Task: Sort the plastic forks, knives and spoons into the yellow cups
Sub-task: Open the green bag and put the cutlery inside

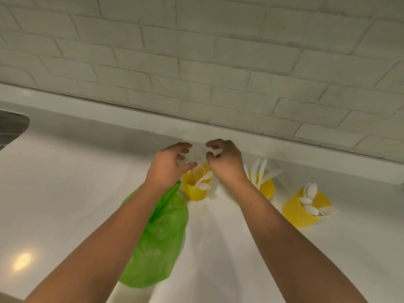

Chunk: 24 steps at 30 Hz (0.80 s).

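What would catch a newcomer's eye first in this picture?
The left hand and right hand meet above the leftmost yellow cup, which holds forks. A bright green bag lies on the white counter under the left arm; the knife cup and spoon cup sit further right.

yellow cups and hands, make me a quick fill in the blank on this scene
1. The rightmost yellow cup holds white ____.
2. The bag lying on the counter is ____.
3. The left hand and right hand hover above the ____ yellow cup.
Missing words: spoons, green, leftmost.
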Each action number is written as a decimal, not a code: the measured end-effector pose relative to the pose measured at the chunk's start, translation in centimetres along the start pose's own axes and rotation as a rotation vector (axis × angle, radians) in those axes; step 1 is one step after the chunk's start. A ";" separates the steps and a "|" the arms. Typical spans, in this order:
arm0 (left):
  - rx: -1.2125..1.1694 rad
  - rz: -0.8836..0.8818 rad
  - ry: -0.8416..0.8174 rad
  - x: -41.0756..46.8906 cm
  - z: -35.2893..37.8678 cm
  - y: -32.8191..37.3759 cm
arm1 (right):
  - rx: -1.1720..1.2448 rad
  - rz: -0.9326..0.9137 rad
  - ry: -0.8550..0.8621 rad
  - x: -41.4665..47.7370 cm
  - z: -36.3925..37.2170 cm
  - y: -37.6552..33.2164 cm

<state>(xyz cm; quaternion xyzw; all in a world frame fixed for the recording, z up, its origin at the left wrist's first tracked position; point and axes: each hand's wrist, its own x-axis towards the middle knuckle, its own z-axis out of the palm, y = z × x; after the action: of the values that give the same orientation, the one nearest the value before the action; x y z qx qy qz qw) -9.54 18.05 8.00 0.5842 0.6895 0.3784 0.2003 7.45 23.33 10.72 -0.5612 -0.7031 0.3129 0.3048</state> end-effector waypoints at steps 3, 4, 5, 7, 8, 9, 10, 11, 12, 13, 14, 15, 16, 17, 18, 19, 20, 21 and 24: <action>-0.030 -0.009 0.110 -0.6 -0.9 0.6 | -0.006 -0.093 0.056 -0.9 -0.3 -0.6; -0.044 -0.011 0.150 -0.9 -1.4 0.9 | 0.010 -0.123 0.062 -1.3 -0.4 -1.0; -0.067 -0.019 0.189 -1.3 -2.0 1.0 | 0.031 -0.153 0.059 -1.9 -0.4 -1.4; -0.105 -0.040 0.250 -2.3 -3.3 1.1 | 0.081 -0.217 0.066 -3.3 -0.2 -2.4; -0.098 -0.048 0.268 -3.0 -4.0 0.8 | 0.111 -0.255 0.063 -4.1 0.1 -2.9; -0.075 -0.066 0.266 -3.8 -4.7 0.4 | 0.141 -0.288 0.025 -5.0 0.4 -3.2; -0.039 -0.101 0.241 -4.7 -5.3 -0.2 | 0.161 -0.319 -0.059 -6.1 0.9 -3.4; 0.004 -0.146 0.191 -5.6 -5.9 -1.0 | 0.153 -0.352 -0.175 -7.2 1.4 -3.6; 0.055 -0.186 0.118 -6.7 -6.3 -1.9 | 0.105 -0.382 -0.305 -8.2 2.3 -3.4; 0.118 -0.204 0.036 -7.7 -6.6 -2.9 | 0.027 -0.409 -0.423 -9.1 3.2 -3.0; 0.195 -0.207 -0.052 -8.7 -6.8 -3.9 | -0.064 -0.422 -0.517 -9.9 4.4 -2.4; 0.275 -0.208 -0.140 -9.7 -6.9 -4.9 | -0.153 -0.411 -0.591 -10.8 5.6 -1.8; 0.345 -0.215 -0.223 -10.7 -7.0 -5.6 | -0.229 -0.379 -0.645 -11.6 6.7 -1.3; 0.399 -0.222 -0.288 -11.5 -7.0 -6.2 | -0.290 -0.338 -0.677 -12.4 7.7 -0.8; 0.433 -0.224 -0.330 -12.4 -6.8 -6.7 | -0.341 -0.309 -0.682 -13.2 8.7 -0.4; 0.442 -0.225 -0.353 -13.1 -6.6 -7.2 | -0.386 -0.291 -0.675 -14.0 9.4 0.0; 0.432 -0.231 -0.364 -13.9 -6.3 -7.6 | -0.426 -0.282 -0.662 -14.7 9.9 0.3; 0.403 -0.236 -0.362 -14.6 -5.9 -8.0 | -0.455 -0.279 -0.643 -15.3 10.2 0.5; 0.316 -0.253 -0.323 -16.0 -5.4 -8.7 | -0.461 -0.259 -0.562 -16.5 10.5 0.9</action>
<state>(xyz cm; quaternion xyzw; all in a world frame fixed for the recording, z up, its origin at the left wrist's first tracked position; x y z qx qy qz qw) -15.30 0.91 2.18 0.5702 0.7667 0.1397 0.2598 2.79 6.25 2.25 -0.4139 -0.8762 0.2470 0.0028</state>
